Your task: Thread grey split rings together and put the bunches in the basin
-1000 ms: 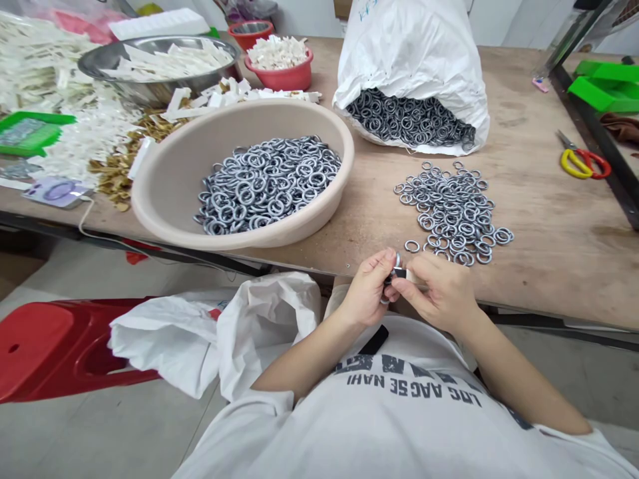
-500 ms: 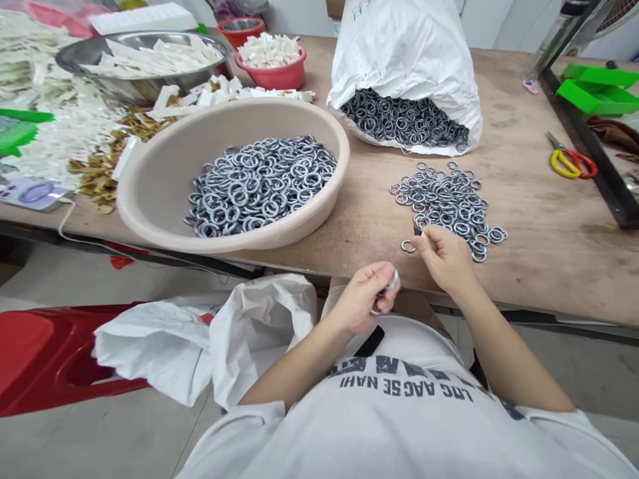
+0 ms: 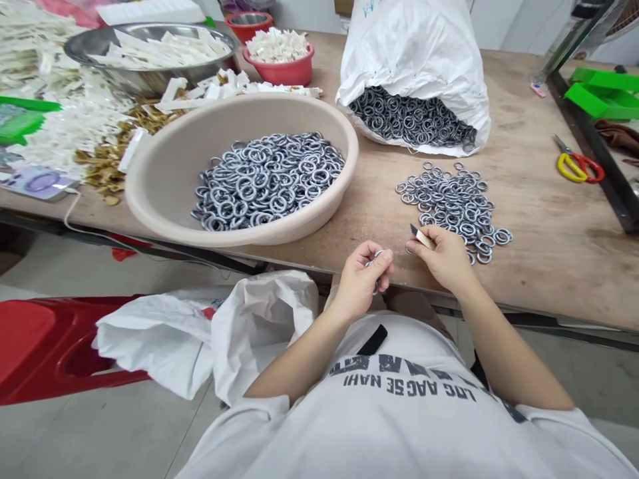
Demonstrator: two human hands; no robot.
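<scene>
Left to right, on a wooden workbench and the floor before it: one red plastic stool, with one crumpled white woven sack lying against it. On the bench are one green plastic tray, a spread of white plastic pieces, one round steel basin and two red plastic bowls, the nearer heaped with white pieces.

Centre: one wide beige plastic basin holds a heap of grey metal rings, too many to count. The person's left hand is curled, thumb and forefinger pinching one grey metal ring just above the bench's front edge. The right hand pinches one small beige strip with a dark tip, just beside a second loose heap of rings. Behind stands one white sack, a third mass of rings at its mouth.

Far right: one pair of yellow-and-red-handled scissors and bright green plastic pieces.
</scene>
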